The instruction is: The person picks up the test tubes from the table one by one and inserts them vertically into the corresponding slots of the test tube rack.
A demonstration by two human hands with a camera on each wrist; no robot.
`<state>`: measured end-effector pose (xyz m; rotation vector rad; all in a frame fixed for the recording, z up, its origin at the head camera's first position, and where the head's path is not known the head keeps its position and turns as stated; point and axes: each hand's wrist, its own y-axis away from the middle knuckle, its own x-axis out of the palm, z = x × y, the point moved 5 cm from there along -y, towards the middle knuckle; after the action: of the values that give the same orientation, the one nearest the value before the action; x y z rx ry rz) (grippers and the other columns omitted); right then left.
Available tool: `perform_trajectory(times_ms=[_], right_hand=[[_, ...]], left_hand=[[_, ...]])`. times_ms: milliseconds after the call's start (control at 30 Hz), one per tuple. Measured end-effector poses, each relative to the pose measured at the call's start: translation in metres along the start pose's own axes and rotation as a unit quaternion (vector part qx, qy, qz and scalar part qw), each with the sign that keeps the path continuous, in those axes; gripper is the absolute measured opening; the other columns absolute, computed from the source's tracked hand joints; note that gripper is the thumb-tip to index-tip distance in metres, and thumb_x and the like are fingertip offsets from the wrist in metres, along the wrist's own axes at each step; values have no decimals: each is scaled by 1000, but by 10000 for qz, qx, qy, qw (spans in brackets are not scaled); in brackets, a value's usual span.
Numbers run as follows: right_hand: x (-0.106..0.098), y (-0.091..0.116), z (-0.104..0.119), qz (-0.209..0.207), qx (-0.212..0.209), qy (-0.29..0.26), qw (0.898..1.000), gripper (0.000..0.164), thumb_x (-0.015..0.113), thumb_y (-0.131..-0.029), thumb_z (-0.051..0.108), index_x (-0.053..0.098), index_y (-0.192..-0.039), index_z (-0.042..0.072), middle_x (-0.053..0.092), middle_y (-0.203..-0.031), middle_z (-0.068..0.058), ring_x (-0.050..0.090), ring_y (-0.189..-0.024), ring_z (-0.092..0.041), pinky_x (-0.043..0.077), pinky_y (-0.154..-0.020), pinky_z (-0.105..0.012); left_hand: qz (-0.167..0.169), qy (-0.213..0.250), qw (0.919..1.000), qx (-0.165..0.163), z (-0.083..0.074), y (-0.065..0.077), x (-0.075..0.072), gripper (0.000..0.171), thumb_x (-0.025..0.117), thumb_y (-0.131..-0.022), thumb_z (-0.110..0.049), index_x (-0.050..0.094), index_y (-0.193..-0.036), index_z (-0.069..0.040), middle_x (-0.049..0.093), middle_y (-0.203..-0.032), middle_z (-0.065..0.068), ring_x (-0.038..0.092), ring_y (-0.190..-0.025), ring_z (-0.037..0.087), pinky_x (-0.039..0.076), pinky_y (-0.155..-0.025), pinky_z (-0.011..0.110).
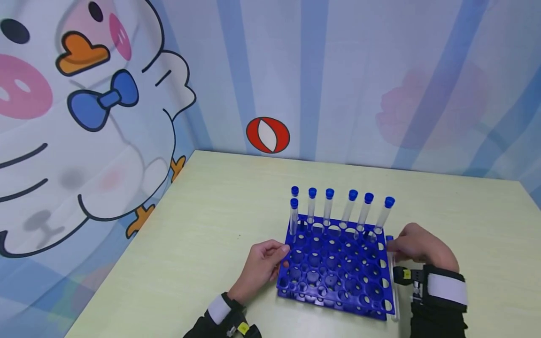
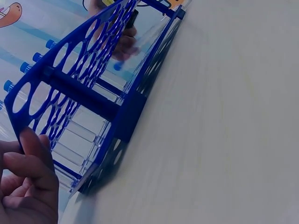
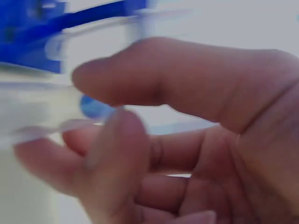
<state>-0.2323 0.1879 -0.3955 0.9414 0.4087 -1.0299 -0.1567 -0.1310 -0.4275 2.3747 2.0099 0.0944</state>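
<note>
A blue test tube rack [image 1: 334, 281] stands on the table, with rows of round holes in its top. Several clear test tubes with blue caps [image 1: 329, 193] line its far row, and another tube [image 1: 293, 218] is at the left side just nearer. My left hand [image 1: 263, 263] grips the rack's left edge between thumb and fingers; the left wrist view has the fingertips at the rack's end [image 2: 84, 93]. Along the rack's right side, my right hand [image 1: 418, 246] pinches a clear test tube [image 1: 396, 300] near its blue cap [image 3: 96, 106]. The right wrist view is blurred.
The pale table [image 1: 211, 211] extends on both sides of the rack. Behind it hangs a blue striped cloth [image 1: 346, 94] with a printed red and white ball, and at left a printed cartoon bird [image 1: 127, 164].
</note>
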Motion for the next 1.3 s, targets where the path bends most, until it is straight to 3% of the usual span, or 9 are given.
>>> perform_trajectory(times_ms=[133,267,467,633,733,800,933,1100,1300], right_hand=[[-23,24,7,-536,27,133,9985,42,56,-88,29,61,-101,-11,66,-82,-11,58,-79,-25,46,-62,-39],[-43,57,20,-1563,224,110,9874,43,53,-90,32,57,-100,-9,63,-85,-17,54,-74,-28,42,-56,-35],[-55,107,51,-3535,473,-185,9341,45,52,-91,33,54,-109,-7,58,-98,-27,55,-80,-37,43,-54,-39],[-47,122,94,-4428,-991,-759,8879,38,58,-89,32,61,-107,-1,65,-96,-19,62,-68,-9,45,-53,-20],[-34,116,117,-4480,-1895,-1034,8676,29,62,-87,29,64,-101,3,67,-89,-11,54,-60,6,43,-53,-12],[-23,108,130,-4435,-2274,-1101,8599,26,63,-87,27,64,-99,4,67,-86,-9,57,-63,0,44,-56,-11],[-2,86,146,-4293,-2697,-1016,8559,23,62,-88,25,63,-99,4,67,-85,-7,61,-67,-14,47,-59,-16],[15,66,154,-4090,-2837,-988,8617,23,63,-88,24,62,-99,4,68,-85,-7,63,-67,-16,52,-61,-29],[26,54,159,-3721,-2828,-1056,8777,22,62,-88,24,62,-98,5,68,-86,-9,63,-68,-18,52,-59,-32]], left_hand=[[13,-31,10000,-5,1,0,0,28,54,-94,-15,57,-100,13,62,-68,4,43,-45,12,36,-39,19],[17,-85,10000,39,3,-1,1,28,53,-94,-16,58,-99,12,62,-71,12,43,-45,12,36,-39,19],[34,-81,10000,30,2,-2,1,29,53,-94,-17,58,-100,12,62,-76,24,44,-45,11,36,-40,19],[11,-100,9999,29,-1,-1,0,29,53,-94,-17,58,-100,10,62,-72,12,44,-46,12,36,-40,19],[-1,-77,10000,-2,0,-1,0,29,53,-94,-17,58,-99,11,62,-70,7,43,-46,12,36,-40,19],[-3,-38,10000,-18,0,-1,0,29,54,-94,-16,58,-99,12,62,-69,6,43,-45,12,36,-40,19],[-25,-9,10000,-13,2,0,1,27,54,-93,-15,58,-98,11,62,-71,15,42,-44,13,35,-39,20],[-25,1,10000,1,2,-1,1,26,54,-94,-13,58,-98,12,60,-77,31,42,-43,13,35,-38,20],[-54,101,9999,37,19,-8,-3,28,55,-93,-16,59,-97,11,62,-70,15,42,-42,12,34,-37,20]])
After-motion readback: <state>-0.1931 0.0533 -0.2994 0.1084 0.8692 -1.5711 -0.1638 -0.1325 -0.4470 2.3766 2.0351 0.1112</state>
